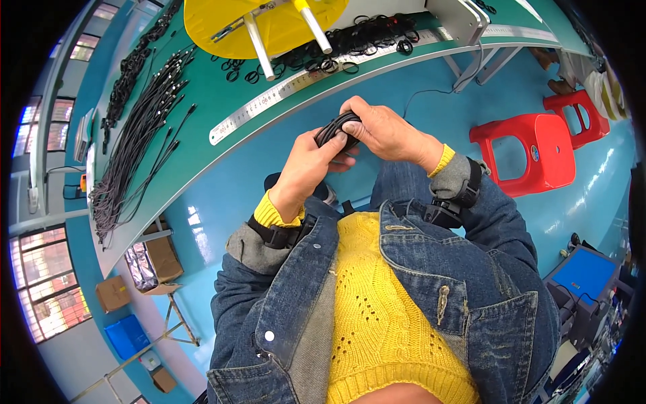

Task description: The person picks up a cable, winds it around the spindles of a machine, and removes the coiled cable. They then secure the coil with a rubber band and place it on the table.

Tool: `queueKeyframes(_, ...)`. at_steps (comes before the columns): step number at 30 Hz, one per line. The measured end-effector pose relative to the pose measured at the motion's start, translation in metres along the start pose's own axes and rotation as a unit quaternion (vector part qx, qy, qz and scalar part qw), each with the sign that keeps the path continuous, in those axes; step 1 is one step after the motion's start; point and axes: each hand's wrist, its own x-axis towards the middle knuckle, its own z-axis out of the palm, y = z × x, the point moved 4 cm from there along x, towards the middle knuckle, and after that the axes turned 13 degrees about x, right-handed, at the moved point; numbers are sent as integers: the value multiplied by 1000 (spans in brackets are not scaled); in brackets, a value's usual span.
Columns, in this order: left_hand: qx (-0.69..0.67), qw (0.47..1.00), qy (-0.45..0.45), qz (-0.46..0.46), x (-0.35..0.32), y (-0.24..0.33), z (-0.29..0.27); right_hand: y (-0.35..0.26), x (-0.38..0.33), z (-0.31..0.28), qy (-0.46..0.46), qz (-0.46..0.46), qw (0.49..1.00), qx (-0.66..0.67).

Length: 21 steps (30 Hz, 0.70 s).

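Note:
Between my two hands, in front of my body and short of the table's edge, is a coiled black cable (341, 132). My left hand (311, 163) grips the near left side of the coil, its thumb pressed on the loops. The other side is pinched by my right hand (385, 132), with the thumb on top and the fingers behind. Some fingers of both hands are hidden by the coil. A metal ruler (269, 96) lies along the table edge just beyond my hands. Past it sits a pile of small black loops (350, 40).
A green-topped table (195, 124) curves across the far side, with a bundle of straight black cables (145, 131) at left. Over it stands a yellow disc (222, 23) with metal rods. Red stools (531, 151) are at right, cardboard boxes (161, 256) at lower left.

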Motion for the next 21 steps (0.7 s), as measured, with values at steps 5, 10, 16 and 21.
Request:
queueKeyframes(5,2,1000,13,3,6,-7,-2,4,-2,4,10,-5,999,-31)
queueKeyframes(10,-62,998,10,-9,11,-11,-1,5,-3,5,16,-23,999,-20)
queueKeyframes(16,299,937,101,150,-11,-10,2,4,-8,8,-79,7,994,79)
queueKeyframes(21,195,968,80,135,-11,-20,5,12,-7,15,-79,27,991,106)
